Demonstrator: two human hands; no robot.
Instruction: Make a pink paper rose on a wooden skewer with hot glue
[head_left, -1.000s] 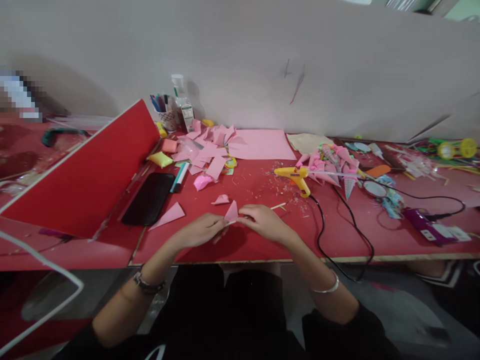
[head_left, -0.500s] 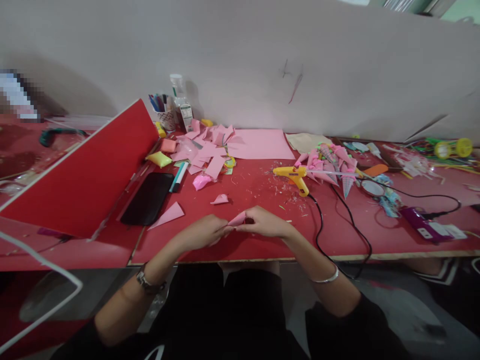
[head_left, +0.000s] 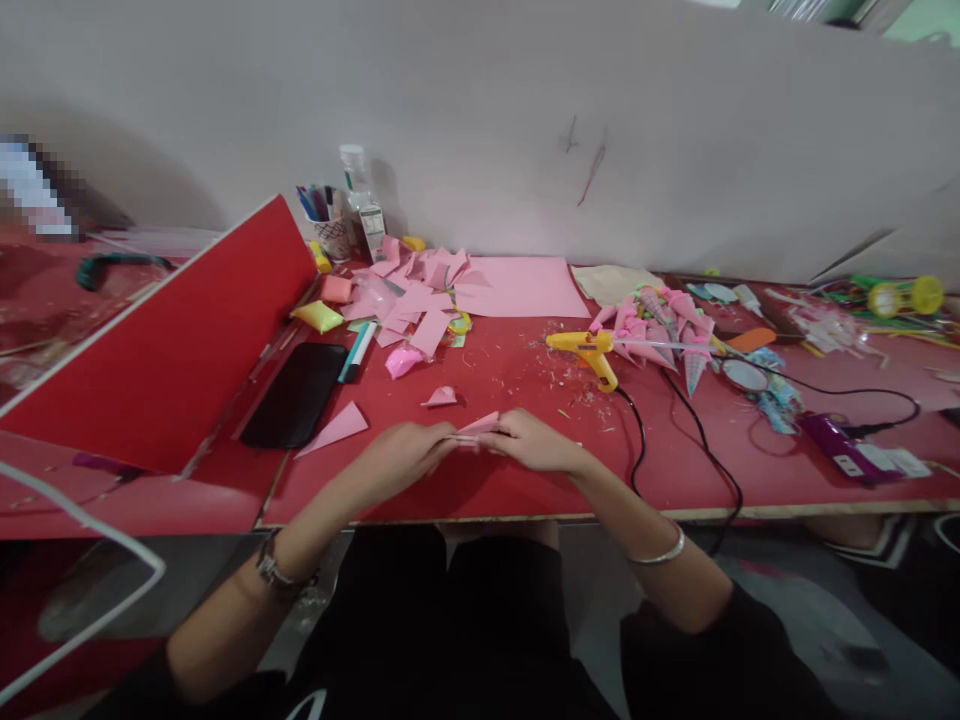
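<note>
My left hand [head_left: 401,452] and my right hand [head_left: 532,440] meet over the front of the red table [head_left: 525,480]. Between their fingertips they pinch a small pink paper piece [head_left: 478,424], lying almost flat. A pink paper triangle [head_left: 335,429] lies on the table to the left of my left hand. A small crumpled pink scrap [head_left: 440,397] sits just beyond the hands. A yellow glue gun [head_left: 589,349] lies farther back right, its black cord [head_left: 701,440] running to the table's front edge.
A heap of pink paper cut-outs [head_left: 416,290] and a pink sheet [head_left: 521,287] lie at the back. Finished pink cones [head_left: 664,330] are piled right of the glue gun. A black phone [head_left: 296,395], a marker [head_left: 358,352] and a tilted red board [head_left: 169,350] are at left.
The pink paper piece stood upright as a triangle between my fingers; it has been turned down and now lies nearly flat. Both hands stayed in about the same place.
</note>
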